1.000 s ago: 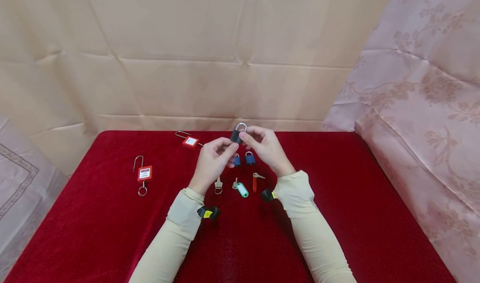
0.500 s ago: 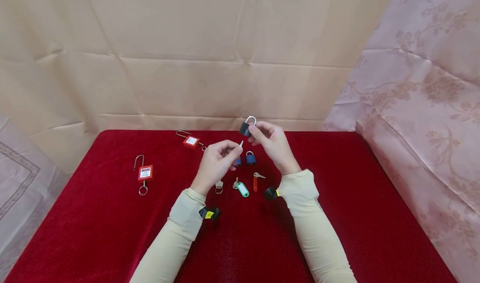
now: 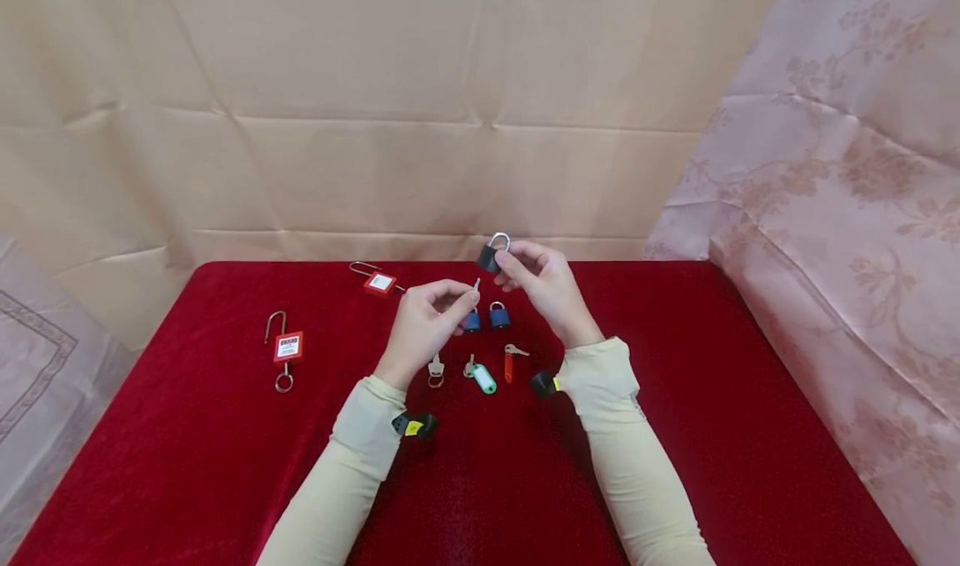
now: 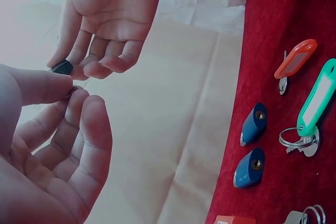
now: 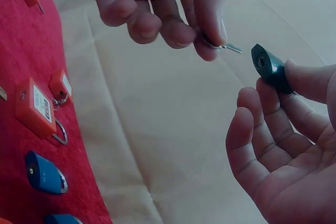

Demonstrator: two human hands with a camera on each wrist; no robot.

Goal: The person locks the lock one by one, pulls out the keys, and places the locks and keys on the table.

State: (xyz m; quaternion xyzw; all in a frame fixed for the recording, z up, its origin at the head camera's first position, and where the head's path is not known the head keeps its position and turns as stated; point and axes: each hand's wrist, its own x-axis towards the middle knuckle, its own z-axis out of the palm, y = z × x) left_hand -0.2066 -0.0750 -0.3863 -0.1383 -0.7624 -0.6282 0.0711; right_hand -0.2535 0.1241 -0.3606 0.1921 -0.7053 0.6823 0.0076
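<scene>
In the head view my left hand [image 3: 426,324] pinches a small silver key [image 3: 476,284] between thumb and forefinger, its blade sticking up past the fingertips. My right hand [image 3: 551,295] grips a dark padlock [image 3: 489,257] with a steel shackle, raised above the table's far edge. From the right wrist the key blade [image 5: 233,49] is seen pointing toward the padlock's keyhole end [image 5: 262,61], with a short gap between them. The left wrist view shows only a bit of the dark padlock body [image 4: 62,67]; the left fingers mostly cover the key there.
Two blue padlocks [image 3: 499,315] stand below the hands on the red-covered table [image 3: 675,449]. Nearer lie a key with a green tag [image 3: 483,378], one with an orange tag [image 3: 509,368], and a ringed key [image 3: 437,371]. Red padlocks [image 3: 289,347] with raised shackles lie left.
One second ago the padlock was right at the left fingertips. My right hand has drawn it up and to the right, baring the key. Since half a second ago both hands have hardly moved.
</scene>
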